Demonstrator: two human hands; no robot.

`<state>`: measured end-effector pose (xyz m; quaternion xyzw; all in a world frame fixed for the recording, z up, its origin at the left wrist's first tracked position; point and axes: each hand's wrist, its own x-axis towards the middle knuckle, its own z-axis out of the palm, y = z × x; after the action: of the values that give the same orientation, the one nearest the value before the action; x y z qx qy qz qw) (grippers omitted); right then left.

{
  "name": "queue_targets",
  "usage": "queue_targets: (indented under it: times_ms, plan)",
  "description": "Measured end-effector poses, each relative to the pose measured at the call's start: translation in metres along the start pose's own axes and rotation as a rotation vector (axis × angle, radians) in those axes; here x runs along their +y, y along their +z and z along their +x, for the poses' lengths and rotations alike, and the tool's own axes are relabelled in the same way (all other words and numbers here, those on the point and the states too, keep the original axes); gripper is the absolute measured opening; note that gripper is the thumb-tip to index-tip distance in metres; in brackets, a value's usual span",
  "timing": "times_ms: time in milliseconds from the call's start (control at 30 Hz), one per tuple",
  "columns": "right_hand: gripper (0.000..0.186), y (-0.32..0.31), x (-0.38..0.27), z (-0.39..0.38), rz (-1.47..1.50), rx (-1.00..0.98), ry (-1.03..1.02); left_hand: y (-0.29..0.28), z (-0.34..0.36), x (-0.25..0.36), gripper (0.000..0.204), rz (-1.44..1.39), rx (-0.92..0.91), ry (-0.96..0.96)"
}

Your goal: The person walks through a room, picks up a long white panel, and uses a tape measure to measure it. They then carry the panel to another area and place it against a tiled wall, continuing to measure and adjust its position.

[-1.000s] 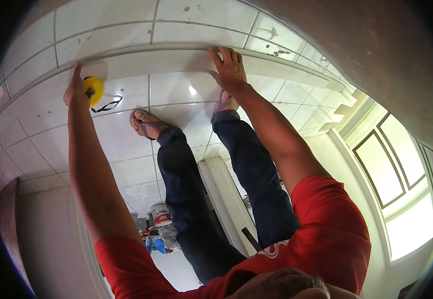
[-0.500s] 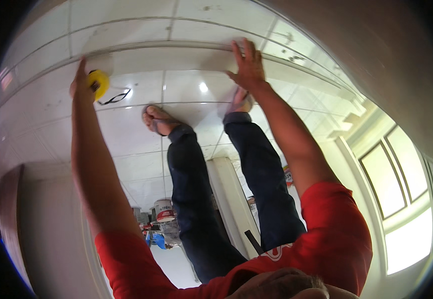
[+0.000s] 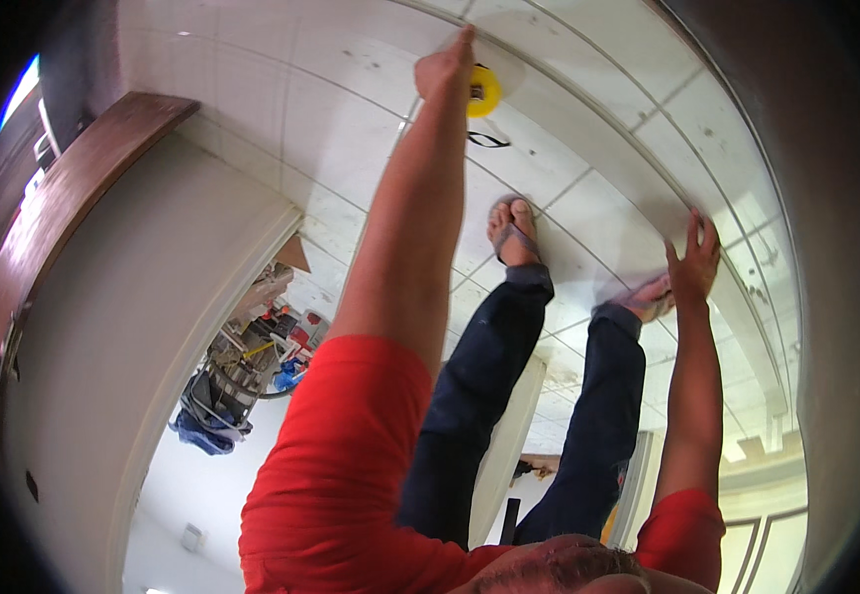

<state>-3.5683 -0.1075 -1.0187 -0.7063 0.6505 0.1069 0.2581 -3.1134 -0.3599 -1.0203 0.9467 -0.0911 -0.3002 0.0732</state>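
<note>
My left hand (image 3: 444, 71) reaches out at the top middle, closed around a yellow tape measure (image 3: 485, 91). A finger or thumb points along the edge of a long pale ledge (image 3: 638, 173) by the tiled floor. From the tape measure's side hangs a black wrist strap (image 3: 488, 140). My right hand (image 3: 695, 261) is open at the right, fingers spread and touching the same ledge. Whether any tape blade is pulled out I cannot tell.
My sandalled feet (image 3: 516, 226) stand on white tiles between my arms. At left is a pale wall or panel (image 3: 153, 247) with a brown wooden top (image 3: 103, 168). Beyond a doorway lies a heap of tools and containers (image 3: 252, 351). A smooth, dull surface (image 3: 836, 198) curves along the right.
The view has turned toward the left, bringing in the wooden top and doorway clutter. My left hand still holds the tape measure; my right hand stays spread on the ledge.
</note>
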Motion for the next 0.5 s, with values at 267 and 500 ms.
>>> queue_targets:
  times_ms: [267, 500]
  plan:
    - [0.087, 0.006, 0.014, -0.006, 0.023, 0.018, -0.038, -0.008, -0.016, 0.014, 0.067, 0.025, -0.037, -0.026]
    - [0.087, 0.001, 0.007, -0.002, 0.023, -0.013, -0.006, -0.023, -0.022, 0.021, 0.071, -0.016, -0.061, -0.092]
